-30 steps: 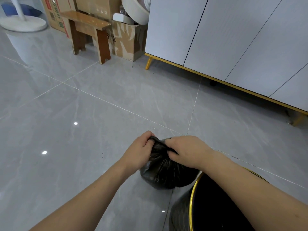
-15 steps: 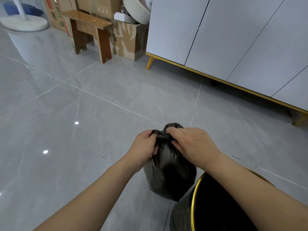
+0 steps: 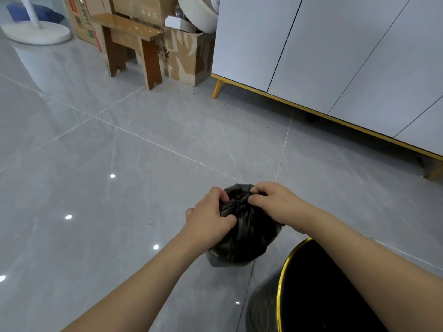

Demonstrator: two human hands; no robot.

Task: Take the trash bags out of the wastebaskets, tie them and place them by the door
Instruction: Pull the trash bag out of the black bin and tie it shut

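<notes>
A small black trash bag (image 3: 244, 238) hangs over the grey tile floor, bunched at its top. My left hand (image 3: 208, 216) pinches the gathered neck from the left. My right hand (image 3: 275, 204) grips the same twisted top from the right. Both hands touch the plastic, and the knot area between the fingers is partly hidden. A black wastebasket with a gold rim (image 3: 284, 279) stands at the lower right, under my right forearm; its inside looks dark.
A white cabinet on gold legs (image 3: 335, 56) runs along the right. A wooden stool (image 3: 130, 41) and cardboard boxes (image 3: 189, 53) stand at the back. A white fan base (image 3: 36, 32) sits at the far left. Glossy floor tiles (image 3: 96, 188) spread to the left.
The bag's neck has been pulled up and twisted tighter. My hands moved from a flat grip to pinching the bunched top, with the left hand shifted lower on the bag's side.
</notes>
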